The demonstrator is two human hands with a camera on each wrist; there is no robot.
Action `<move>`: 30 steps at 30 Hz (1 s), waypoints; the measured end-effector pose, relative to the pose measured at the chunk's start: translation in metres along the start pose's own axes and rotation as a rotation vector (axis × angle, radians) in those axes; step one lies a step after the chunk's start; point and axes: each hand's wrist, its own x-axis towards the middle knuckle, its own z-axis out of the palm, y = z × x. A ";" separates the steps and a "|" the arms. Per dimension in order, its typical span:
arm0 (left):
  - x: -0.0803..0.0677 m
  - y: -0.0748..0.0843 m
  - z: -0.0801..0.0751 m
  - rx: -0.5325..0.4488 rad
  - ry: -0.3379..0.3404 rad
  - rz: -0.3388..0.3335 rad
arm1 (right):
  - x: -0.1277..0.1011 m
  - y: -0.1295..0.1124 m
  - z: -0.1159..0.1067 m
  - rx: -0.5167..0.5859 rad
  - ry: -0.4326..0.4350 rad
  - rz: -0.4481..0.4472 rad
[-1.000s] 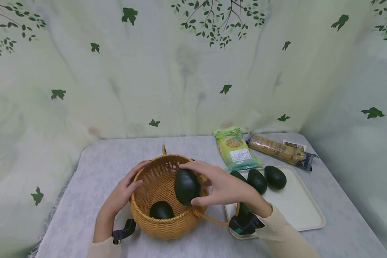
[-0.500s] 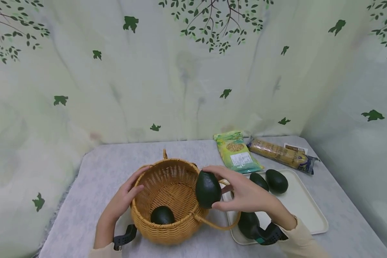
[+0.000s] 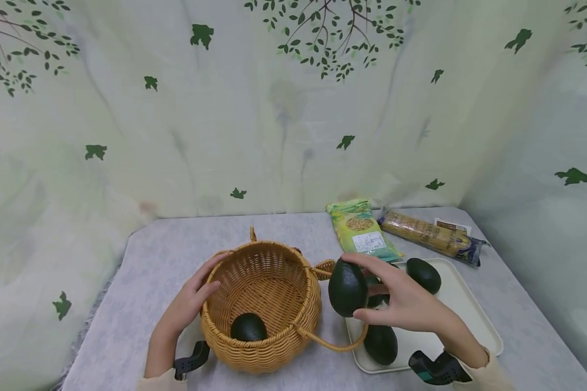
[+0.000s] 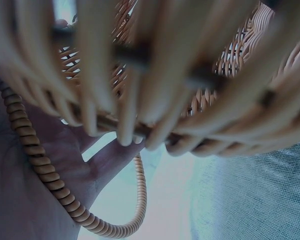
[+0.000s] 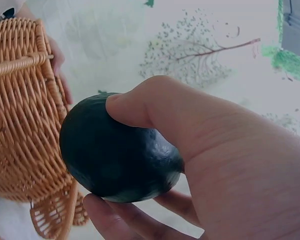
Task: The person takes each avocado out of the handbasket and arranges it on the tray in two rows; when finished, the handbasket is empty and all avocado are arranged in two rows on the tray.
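A grey table (image 3: 293, 231), its back and side edges meeting a leaf-printed curtain. Near the front edge, left of centre, stands a round wicker basket (image 3: 266, 347) with a loop handle hanging from its right side. Just right of the basket, toward the front right corner, lies a cream tray (image 3: 462, 309), touching or nearly touching that handle. Behind the tray, toward the back right corner, a green packet (image 3: 363, 231) lies flat with its near end at the tray's back edge; beside it, nearer the right edge, lies a long clear packet (image 3: 430, 234) set at an angle.
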 end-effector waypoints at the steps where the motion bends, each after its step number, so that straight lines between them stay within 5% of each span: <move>1: 0.000 0.000 0.000 -0.004 0.000 -0.001 | -0.003 0.000 -0.001 -0.006 0.011 0.012; 30: 0.000 0.000 0.001 -0.040 -0.005 0.009 | -0.066 0.015 -0.020 -0.134 0.092 0.215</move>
